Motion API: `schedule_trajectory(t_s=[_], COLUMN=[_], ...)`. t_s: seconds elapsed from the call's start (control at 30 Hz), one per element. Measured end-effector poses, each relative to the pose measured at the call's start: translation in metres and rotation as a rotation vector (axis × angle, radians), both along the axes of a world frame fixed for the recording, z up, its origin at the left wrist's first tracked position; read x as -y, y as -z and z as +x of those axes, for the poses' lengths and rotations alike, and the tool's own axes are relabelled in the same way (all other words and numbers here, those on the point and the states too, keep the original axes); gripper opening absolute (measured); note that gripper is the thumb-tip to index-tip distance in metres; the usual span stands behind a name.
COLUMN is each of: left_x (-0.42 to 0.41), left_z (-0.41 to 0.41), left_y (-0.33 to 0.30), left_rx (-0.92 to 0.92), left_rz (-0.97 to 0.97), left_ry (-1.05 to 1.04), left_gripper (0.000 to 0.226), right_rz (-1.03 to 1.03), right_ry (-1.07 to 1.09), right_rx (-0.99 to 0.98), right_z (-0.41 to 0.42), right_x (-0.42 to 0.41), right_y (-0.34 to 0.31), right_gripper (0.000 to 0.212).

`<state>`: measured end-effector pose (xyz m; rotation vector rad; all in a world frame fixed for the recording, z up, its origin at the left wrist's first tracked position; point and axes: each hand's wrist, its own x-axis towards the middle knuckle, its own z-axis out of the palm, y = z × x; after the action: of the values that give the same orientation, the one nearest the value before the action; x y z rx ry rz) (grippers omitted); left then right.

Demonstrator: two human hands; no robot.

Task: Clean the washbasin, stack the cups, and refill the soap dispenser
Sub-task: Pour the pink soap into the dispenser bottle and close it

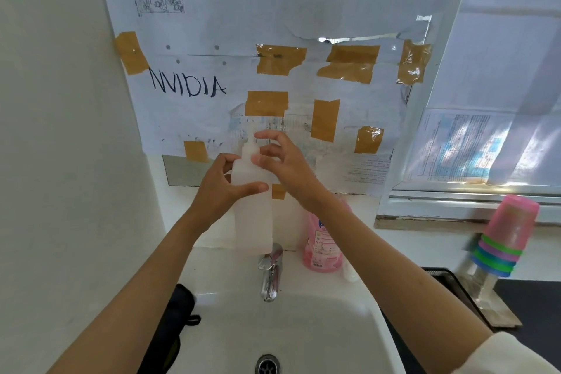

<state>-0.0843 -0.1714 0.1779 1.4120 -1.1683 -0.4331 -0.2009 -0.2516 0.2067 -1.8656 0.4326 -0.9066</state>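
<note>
At the centre of the frame, the left hand (226, 184) grips the shoulder of the translucent soap dispenser (253, 215), while the right hand (280, 161) pinches its pump head with curled fingers. The dispenser stands behind the tap (271, 272) on the back ledge of the washbasin (318, 331), the pink refill bottle (323, 247) just right of it. The stacked cups (504, 237) sit upturned on the bench at the right edge.

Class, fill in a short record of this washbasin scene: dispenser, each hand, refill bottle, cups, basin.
dispenser: translucent white soap dispenser, upright behind the tap
left hand: left hand grips the dispenser body
right hand: right hand, fingers at the pump top
refill bottle: pink bottle right of the dispenser
cups: cup stack, upside down, far right
basin: washbasin, white
</note>
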Motion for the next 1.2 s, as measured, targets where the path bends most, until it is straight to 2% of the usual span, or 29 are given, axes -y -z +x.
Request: schedule_trajectory(t_s=[0.1, 0.23, 0.37, 0.47, 0.53, 0.6, 0.67, 0.77, 0.93, 1.07, 1.2], left_x=[0.001, 0.001, 0.003, 0.005, 0.006, 0.006, 0.005, 0.004, 0.003, 0.004, 0.003], left_z=[0.001, 0.0, -0.001, -0.001, 0.001, 0.002, 0.004, 0.004, 0.005, 0.008, 0.01], left_y=[0.003, 0.003, 0.002, 0.005, 0.007, 0.007, 0.007, 0.008, 0.011, 0.011, 0.014], left_rx=[0.004, 0.023, 0.015, 0.015, 0.01, 0.006, 0.012, 0.028, 0.0, -0.008, 0.01], left_rz=[0.013, 0.016, 0.007, 0.019, 0.013, 0.007, 0.0, 0.011, 0.012, 0.006, 0.006], left_ry=[-0.004, 0.002, 0.029, 0.012, 0.007, -0.004, -0.002, 0.01, 0.011, -0.014, -0.015], left_gripper=[0.07, 0.078, 0.068, 0.066, 0.062, 0.061, 0.065, 0.075, 0.071, 0.067, 0.062], right_rz=[0.106, -0.013, 0.006, 0.099, 0.136, 0.086, -0.012, -0.089, -0.095, 0.03, -0.053], right_ry=[-0.123, -0.008, 0.093, -0.014, -0.093, -0.077, 0.029, 0.152, 0.12, 0.025, 0.138], right_rx=[-0.012, -0.068, 0.083, 0.108, 0.098, 0.053, 0.01, 0.041, 0.028, 0.061, 0.018], right_z=[-0.003, 0.004, 0.008, 0.006, 0.004, 0.005, 0.007, 0.008, 0.005, 0.009, 0.021], right_x=[-0.001, -0.004, -0.004, -0.004, -0.004, -0.003, -0.001, 0.003, 0.003, 0.001, -0.001], right_y=[0.0, 0.009, 0.013, 0.01, 0.01, 0.012, 0.015, 0.014, 0.013, 0.017, 0.024], right_gripper=[0.027, 0.045, 0.033, 0.02, 0.019, 0.023, 0.032, 0.038, 0.034, 0.027, 0.036])
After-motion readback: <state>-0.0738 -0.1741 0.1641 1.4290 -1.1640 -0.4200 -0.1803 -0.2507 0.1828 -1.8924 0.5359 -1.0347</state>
